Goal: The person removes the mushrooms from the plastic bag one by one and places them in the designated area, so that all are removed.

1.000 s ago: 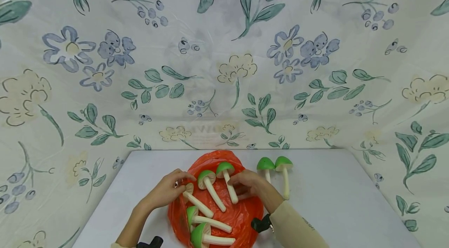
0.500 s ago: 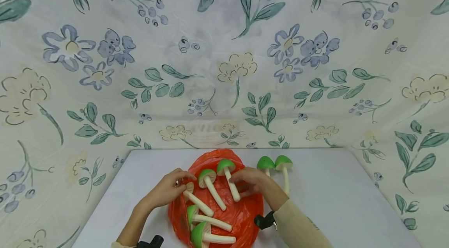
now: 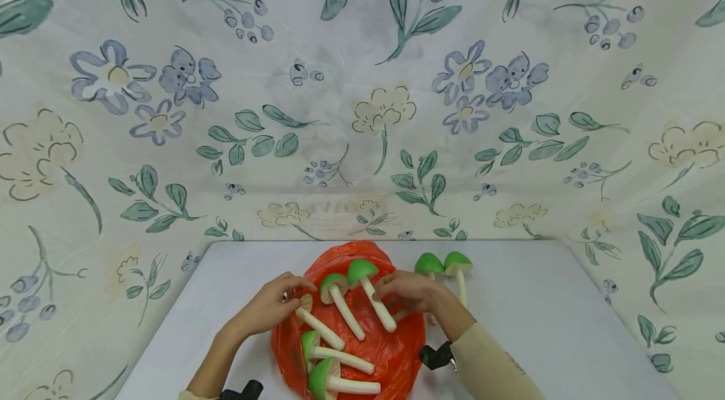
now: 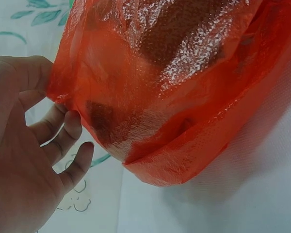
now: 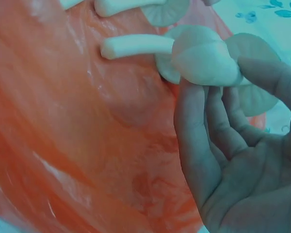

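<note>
In the head view, a red plastic bag lies spread with several toy mushrooms on it, green-capped with pale stems. My right hand holds one mushroom by its stem over the bag's far right part, cap pointing away. The right wrist view shows the thumb and fingers pinching that stem, seen end-on. My left hand is at the bag's left rim; in the left wrist view its thumb and forefinger pinch the edge of the plastic, the other fingers loosely bent. Nearest to this hand lies a brownish-capped mushroom.
Two more green-capped mushrooms lie on the white table, right of the bag and partly behind the right forearm. A flower-printed cloth hangs beyond the table's far edge and at both sides.
The right hand has shifted slightly right, and the mushroom in it has tilted, its stem end swinging right. My left hand and the other mushrooms have stayed put.
</note>
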The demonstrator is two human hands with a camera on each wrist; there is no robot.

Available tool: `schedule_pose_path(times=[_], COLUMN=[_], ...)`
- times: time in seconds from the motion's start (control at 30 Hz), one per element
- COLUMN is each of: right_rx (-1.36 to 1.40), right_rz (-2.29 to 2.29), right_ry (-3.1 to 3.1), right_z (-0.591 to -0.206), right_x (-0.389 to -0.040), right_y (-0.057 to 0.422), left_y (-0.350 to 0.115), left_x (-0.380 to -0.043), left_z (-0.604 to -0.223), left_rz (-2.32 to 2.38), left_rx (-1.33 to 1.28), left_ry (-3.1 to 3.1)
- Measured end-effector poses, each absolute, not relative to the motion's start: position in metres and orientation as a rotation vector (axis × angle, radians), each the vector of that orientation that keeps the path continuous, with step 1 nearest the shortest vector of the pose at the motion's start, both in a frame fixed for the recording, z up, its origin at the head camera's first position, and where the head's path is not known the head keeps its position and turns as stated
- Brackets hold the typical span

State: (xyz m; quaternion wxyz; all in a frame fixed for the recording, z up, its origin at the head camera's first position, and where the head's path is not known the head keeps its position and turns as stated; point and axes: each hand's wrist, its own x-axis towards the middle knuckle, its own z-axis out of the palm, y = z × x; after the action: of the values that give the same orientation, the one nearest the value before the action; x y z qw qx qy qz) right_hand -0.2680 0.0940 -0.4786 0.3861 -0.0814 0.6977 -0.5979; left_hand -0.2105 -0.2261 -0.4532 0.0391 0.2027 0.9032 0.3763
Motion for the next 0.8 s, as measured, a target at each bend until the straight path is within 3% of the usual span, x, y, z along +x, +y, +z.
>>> schedule_pose_path(times=[0.8], right_rx=[-0.337], right_rz=[-1.413], right_ry=[1.814], right_z=[-0.458], right_x=[-0.275], right_y=[0.138], left_y=[-0.225], left_x=[-0.213], left_z=[-0.456], left_rz=[1.117], left_rx=[0.597], left_ry=[2.776])
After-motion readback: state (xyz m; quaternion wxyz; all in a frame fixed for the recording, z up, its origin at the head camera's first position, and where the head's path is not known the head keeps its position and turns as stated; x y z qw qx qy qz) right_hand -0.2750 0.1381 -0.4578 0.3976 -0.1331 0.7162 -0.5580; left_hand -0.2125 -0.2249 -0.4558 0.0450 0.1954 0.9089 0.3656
